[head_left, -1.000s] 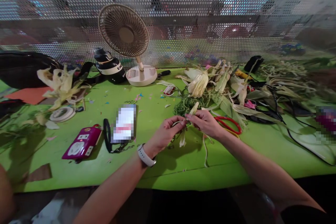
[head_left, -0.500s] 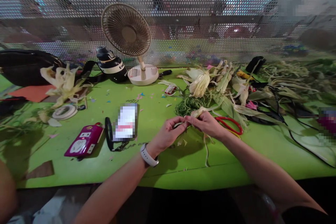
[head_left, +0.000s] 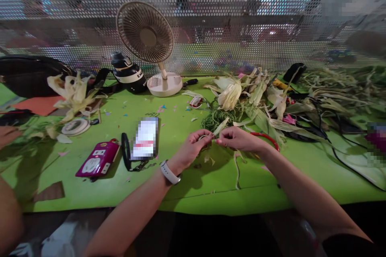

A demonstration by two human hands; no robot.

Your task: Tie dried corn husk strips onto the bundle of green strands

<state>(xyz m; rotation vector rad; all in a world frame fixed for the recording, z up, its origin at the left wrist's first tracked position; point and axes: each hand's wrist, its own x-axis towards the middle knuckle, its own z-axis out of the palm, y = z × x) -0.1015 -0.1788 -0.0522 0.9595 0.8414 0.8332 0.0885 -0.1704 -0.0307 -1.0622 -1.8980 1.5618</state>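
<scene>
My left hand (head_left: 191, 150), with a pale watch band on its wrist, pinches a small piece of pale corn husk (head_left: 222, 126) whose end sticks up past the fingertips. Close beside it, the thumb and forefinger of my right hand (head_left: 239, 139) are pressed together at the same piece; the exact grip point is too small to make out. Just behind the fingers lie a heap of green string (head_left: 215, 117) and a flower-like bundle of corn husk (head_left: 229, 95). Red scissor-like handles (head_left: 269, 139) show partly behind my right wrist.
Loose husks (head_left: 280, 102) and black cables cover the right side. On the left are a phone (head_left: 145, 138), a purple case (head_left: 99, 158), tape rolls (head_left: 75, 127) and another husk flower (head_left: 74, 92). A fan (head_left: 164, 85) and bottle (head_left: 129, 78) stand behind. Another person's hand (head_left: 8, 136) is far left.
My fingertips have drawn slightly apart, the right hand shifting a little right, and the husk end now points up between them. Another person's hand has come into view at the left.
</scene>
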